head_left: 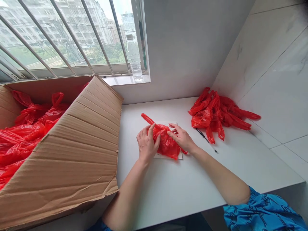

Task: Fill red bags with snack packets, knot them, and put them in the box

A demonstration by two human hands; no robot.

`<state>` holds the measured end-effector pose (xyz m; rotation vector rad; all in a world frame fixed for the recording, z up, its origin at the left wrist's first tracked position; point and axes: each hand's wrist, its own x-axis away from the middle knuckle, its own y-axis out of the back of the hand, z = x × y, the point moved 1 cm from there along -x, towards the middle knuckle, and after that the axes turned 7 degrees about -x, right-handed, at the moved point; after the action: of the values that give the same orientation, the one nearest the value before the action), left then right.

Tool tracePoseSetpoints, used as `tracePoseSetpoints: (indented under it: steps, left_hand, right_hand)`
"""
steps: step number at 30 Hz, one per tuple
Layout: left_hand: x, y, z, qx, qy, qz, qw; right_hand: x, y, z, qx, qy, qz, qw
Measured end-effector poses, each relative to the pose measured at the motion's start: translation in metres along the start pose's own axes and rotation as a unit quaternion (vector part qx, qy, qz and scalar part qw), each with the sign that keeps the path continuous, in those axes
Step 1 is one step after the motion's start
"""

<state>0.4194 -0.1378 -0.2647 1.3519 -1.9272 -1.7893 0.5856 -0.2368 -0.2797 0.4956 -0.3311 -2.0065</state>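
One red plastic bag is touched on opposite sides by half-open left fingers and right fingers; grip cannot be told.

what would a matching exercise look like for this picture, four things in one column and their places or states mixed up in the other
Things
1. clear plastic bottle
2. single red plastic bag
3. black-ended pen
4. cardboard box

Places and states
a. between the left hand and the right hand
b. open at the top, with red bags inside
c. upright on the windowsill
d. on the white tabletop, beside the pile of red bags

Pairs: 1-c, 2-a, 3-d, 4-b
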Motion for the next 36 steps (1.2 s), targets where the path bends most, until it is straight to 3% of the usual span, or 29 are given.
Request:
tracePoseSetpoints:
  steps: [2, 5, 7, 10, 13, 17, 20, 22, 25, 27, 29, 36]
  left_hand:
    - [0.000, 0.006, -0.004, 0.005, 0.010, 0.001, 1.000]
    - [0.003, 0.011, -0.010, 0.038, 0.022, 0.064, 0.997]
    - [0.007, 0.014, -0.015, 0.057, 0.014, 0.096, 0.994]
    - [0.013, 0.019, -0.022, 0.104, -0.018, 0.114, 0.988]
    - [0.016, 0.023, -0.025, 0.203, -0.048, 0.129, 0.970]
    - [0.014, 0.021, -0.023, 0.350, -0.019, 0.108, 0.930]
    - [0.009, 0.018, -0.018, 0.452, 0.045, 0.066, 0.889]
    - [0.006, 0.017, -0.014, 0.527, 0.098, 0.061, 0.842]
    - [0.004, 0.016, -0.011, 0.627, 0.161, 0.105, 0.755]
    - [0.003, 0.016, -0.009, 0.655, 0.186, 0.135, 0.720]
    - [0.002, 0.017, -0.007, 0.658, 0.205, 0.141, 0.711]
    - [-0.002, 0.020, -0.001, 0.644, 0.219, 0.099, 0.726]
  right_hand:
    - [-0.001, 0.004, -0.002, -0.018, -0.044, -0.011, 0.999]
    - [-0.002, 0.005, -0.005, -0.053, -0.087, 0.026, 0.994]
    - [-0.002, 0.005, 0.000, -0.135, -0.100, 0.055, 0.984]
    - [0.003, 0.007, 0.017, -0.305, -0.084, 0.079, 0.945]
    - [0.012, 0.010, 0.038, -0.378, -0.035, 0.075, 0.922]
    - [0.016, 0.012, 0.045, -0.355, 0.029, 0.032, 0.934]
    - [0.013, 0.016, 0.038, -0.241, 0.055, -0.088, 0.965]
    - [0.010, 0.019, 0.033, -0.156, 0.066, -0.142, 0.975]
    - [0.007, 0.020, 0.029, -0.101, 0.059, -0.100, 0.988]
    - [0.005, 0.020, 0.025, -0.106, 0.034, -0.055, 0.992]
    - [0.003, 0.020, 0.020, -0.140, 0.009, -0.040, 0.989]
    - [-0.002, 0.024, 0.007, -0.221, -0.016, -0.054, 0.974]
